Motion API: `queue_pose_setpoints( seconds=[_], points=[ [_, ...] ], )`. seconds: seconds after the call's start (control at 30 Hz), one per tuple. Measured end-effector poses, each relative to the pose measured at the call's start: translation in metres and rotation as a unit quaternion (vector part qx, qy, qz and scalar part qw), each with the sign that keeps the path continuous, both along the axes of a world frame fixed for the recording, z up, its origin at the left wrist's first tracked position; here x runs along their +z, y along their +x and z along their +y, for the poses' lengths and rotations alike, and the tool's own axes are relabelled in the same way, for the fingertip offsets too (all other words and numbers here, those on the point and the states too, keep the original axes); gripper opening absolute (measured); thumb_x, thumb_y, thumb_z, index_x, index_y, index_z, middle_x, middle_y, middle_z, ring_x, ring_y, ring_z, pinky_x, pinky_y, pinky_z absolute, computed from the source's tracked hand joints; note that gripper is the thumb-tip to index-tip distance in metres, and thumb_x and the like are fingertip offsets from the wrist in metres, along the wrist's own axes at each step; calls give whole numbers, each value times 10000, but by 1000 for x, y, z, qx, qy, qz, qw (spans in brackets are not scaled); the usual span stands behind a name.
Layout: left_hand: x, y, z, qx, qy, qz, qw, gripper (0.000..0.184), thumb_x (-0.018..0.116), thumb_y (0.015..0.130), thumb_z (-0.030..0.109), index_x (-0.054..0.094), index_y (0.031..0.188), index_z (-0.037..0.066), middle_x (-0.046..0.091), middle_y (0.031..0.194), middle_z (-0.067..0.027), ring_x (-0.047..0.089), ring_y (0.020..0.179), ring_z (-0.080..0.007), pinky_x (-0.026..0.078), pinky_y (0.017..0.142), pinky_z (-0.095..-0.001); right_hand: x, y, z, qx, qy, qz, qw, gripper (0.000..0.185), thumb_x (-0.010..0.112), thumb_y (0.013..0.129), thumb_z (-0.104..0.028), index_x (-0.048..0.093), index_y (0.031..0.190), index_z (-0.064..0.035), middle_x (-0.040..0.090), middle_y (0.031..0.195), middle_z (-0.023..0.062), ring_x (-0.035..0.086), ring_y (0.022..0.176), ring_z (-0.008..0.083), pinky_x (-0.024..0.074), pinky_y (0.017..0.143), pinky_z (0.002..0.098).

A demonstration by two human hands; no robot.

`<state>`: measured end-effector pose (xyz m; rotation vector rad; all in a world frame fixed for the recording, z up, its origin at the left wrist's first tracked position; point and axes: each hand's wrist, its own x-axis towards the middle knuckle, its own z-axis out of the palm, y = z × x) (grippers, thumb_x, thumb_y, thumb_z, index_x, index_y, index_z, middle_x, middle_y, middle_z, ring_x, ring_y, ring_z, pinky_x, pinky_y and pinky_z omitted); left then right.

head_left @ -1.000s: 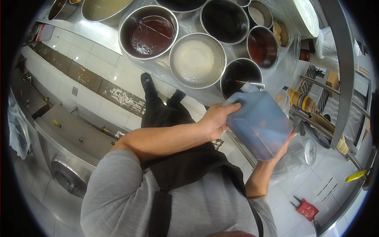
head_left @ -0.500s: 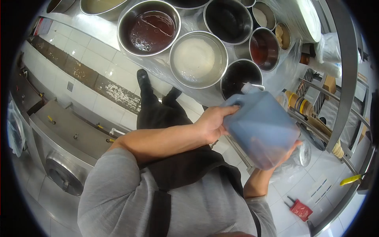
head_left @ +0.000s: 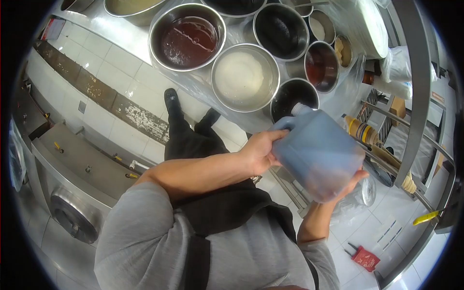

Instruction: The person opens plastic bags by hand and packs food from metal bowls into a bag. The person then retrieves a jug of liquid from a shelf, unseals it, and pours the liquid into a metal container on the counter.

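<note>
A large translucent bluish plastic jug [head_left: 321,150] is tilted, its neck [head_left: 300,109] over the near rim of a small steel pot [head_left: 296,94] of dark liquid. My left hand [head_left: 261,152] is closed round the jug's handle. Beneath the jug's lower end, my right hand [head_left: 349,187] supports it, with the fingers partly hidden behind the plastic. Whether liquid is leaving the neck, I cannot tell. Beside the dark pot stands a steel pot [head_left: 245,77] with a pale, whitish content.
A wide pot of reddish-brown liquid [head_left: 187,37], a pot of black liquid [head_left: 281,32] and a smaller pot with red liquid [head_left: 322,66] crowd the plastic-covered table. A metal post [head_left: 419,96] rises at right. Behind my left side runs a steel counter [head_left: 79,154].
The view has shifted slightly. The jug stays in both hands, its neck turned a little to the left and nearer the pot's close rim.
</note>
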<state>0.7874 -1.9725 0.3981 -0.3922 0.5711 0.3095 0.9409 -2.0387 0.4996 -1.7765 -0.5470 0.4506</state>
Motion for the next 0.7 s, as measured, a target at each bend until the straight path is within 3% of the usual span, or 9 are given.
queue_pose_setpoints(
  seconds=[0.13, 0.23, 0.3, 0.33, 0.4, 0.53, 0.63, 0.7],
  points=[
    [-1, 4, 2, 1, -3, -9, 1000, 266, 513, 970, 188, 576, 1163, 17, 654, 1062, -84, 664, 934, -211, 520, 844, -475, -6, 26, -19, -45, -52, -9, 998, 681, 257, 1000, -606, 522, 1242, -27, 608, 1064, 77, 586, 912, 175, 511, 863, 307],
    [-1, 0, 5, 9, 1, 5, 1000, 264, 522, 967, 192, 581, 1150, 11, 657, 1032, -80, 663, 919, -211, 526, 815, -450, -17, 41, -27, 16, -37, 39, 998, 664, 274, 1004, -594, 492, 1290, -37, 612, 1090, 81, 593, 918, 182, 511, 883, 325],
    [1, 2, 1, 16, 21, -4, 1000, 263, 538, 957, 192, 585, 1133, 3, 661, 1000, -79, 663, 906, -209, 525, 809, -431, -17, 43, -38, 120, 124, 183, 968, 649, 303, 1001, -589, 474, 1310, -45, 607, 1094, 73, 591, 929, 180, 514, 868, 328],
    [6, -1, -1, 12, 23, -6, 1000, 263, 538, 957, 192, 585, 1133, 3, 661, 1000, -79, 663, 906, -209, 525, 809, -431, -14, 40, -42, 117, 126, 180, 969, 649, 303, 1001, -589, 474, 1310, -45, 607, 1094, 73, 591, 929, 180, 514, 868, 328],
    [9, -4, 7, 8, 16, 11, 1000, 261, 547, 949, 187, 590, 1113, -11, 663, 971, -88, 666, 884, -215, 528, 803, -432, -12, 34, -28, 77, 29, 56, 995, 663, 334, 986, -605, 470, 1317, -46, 599, 1115, 72, 575, 965, 182, 506, 882, 332],
    [1, 7, 11, 13, 15, 27, 999, 240, 564, 936, 170, 608, 1085, -13, 662, 963, -94, 669, 827, -199, 538, 729, -399, -20, 54, -47, 32, -17, 51, 998, 695, 359, 968, -628, 464, 1328, -43, 592, 1130, 63, 566, 988, 178, 504, 888, 327],
    [2, 1, 7, 4, 33, 34, 999, 240, 569, 933, 166, 608, 1083, -17, 663, 967, -97, 673, 815, -207, 543, 716, -397, -23, 44, -29, 36, 1, 96, 995, 711, 365, 958, -643, 464, 1326, -44, 594, 1111, 59, 574, 976, 175, 509, 876, 333],
    [2, 3, 5, 9, 20, 29, 999, 238, 569, 933, 163, 610, 1081, -20, 666, 963, -98, 674, 788, -222, 544, 680, -388, -9, 13, -16, 45, 118, 190, 974, 722, 354, 951, -659, 475, 1315, -47, 597, 1074, 44, 578, 919, 150, 521, 821, 312]
  ],
)
